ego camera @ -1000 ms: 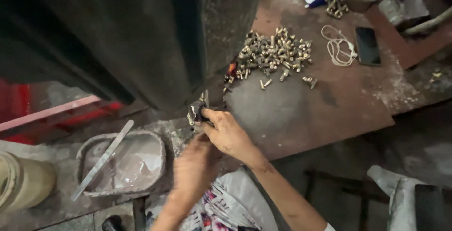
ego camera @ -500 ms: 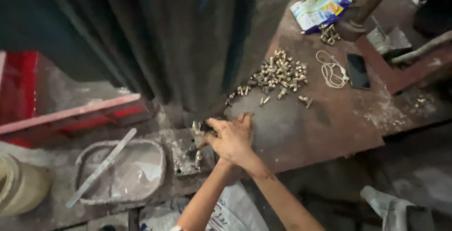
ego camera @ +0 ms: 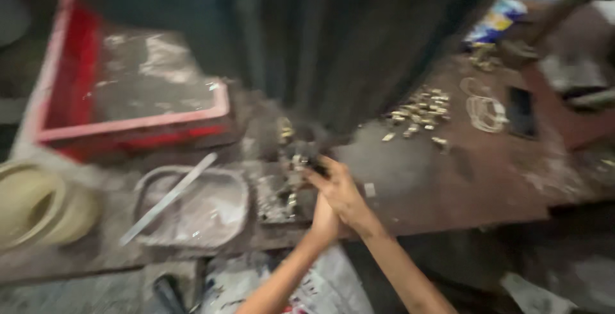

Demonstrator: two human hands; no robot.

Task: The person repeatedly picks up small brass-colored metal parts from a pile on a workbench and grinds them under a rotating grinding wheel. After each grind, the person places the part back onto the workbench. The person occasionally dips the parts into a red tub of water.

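View's swung left since half a second ago, so the red tray (ego camera: 128,122) shows now. Both hands, right hand (ego camera: 339,189) over left hand (ego camera: 323,221), sit by small brass fittings (ego camera: 291,160) right of the metal dish (ego camera: 192,208). Too blurry, can't tell either grip.

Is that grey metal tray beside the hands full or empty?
Nearly empty. The tray shows a bare, pale bottom with only a flat metal strip lying slantwise across its rim; the blur hides any small bits.
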